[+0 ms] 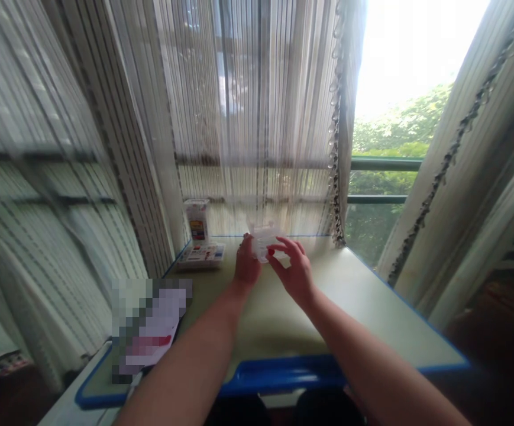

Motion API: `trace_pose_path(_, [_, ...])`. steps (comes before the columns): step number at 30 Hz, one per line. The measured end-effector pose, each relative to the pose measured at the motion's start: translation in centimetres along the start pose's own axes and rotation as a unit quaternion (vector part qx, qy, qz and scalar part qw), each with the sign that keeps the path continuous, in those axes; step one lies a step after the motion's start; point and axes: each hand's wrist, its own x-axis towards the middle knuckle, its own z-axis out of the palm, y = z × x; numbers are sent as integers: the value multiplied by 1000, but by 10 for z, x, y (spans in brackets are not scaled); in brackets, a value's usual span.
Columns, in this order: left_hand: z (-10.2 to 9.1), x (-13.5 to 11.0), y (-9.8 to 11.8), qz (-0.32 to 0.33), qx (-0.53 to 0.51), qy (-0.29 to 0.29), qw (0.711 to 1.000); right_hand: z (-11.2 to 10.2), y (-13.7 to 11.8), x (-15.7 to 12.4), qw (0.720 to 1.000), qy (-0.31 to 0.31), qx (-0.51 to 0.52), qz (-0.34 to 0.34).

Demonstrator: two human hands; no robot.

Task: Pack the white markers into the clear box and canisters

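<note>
Both my hands reach to the far end of a pale desk with a blue rim. My left hand and my right hand are closed on the two sides of a small clear plastic container, held just above the desk top. What is in the container is too blurred to tell. My right fingers, with red nails, pinch its right edge.
A small white carton stands at the far left corner, with a flat printed box lying in front of it. A blurred-out paper rests at the near left. Striped sheer curtains hang behind the desk; a window railing shows at right.
</note>
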Motion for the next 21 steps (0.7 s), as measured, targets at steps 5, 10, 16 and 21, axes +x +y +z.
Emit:
trace_pose_path(5, [-1,-3,3,10,27,-40,999,1,-1,0,998,-64,-14,4])
trace_pose_path(10, [-2,-3,10,-11,13,-24,1000,1,3,0,996,-89,-22,2])
trace_pose_path(16, [0,-3,12,-18,5,-27,999,-1,9,1,990,-123,-63,-16])
trace_pose_path(21, [2,-2,8,-55,5,-9,998,-12,13,9,984,-151,-88,-32])
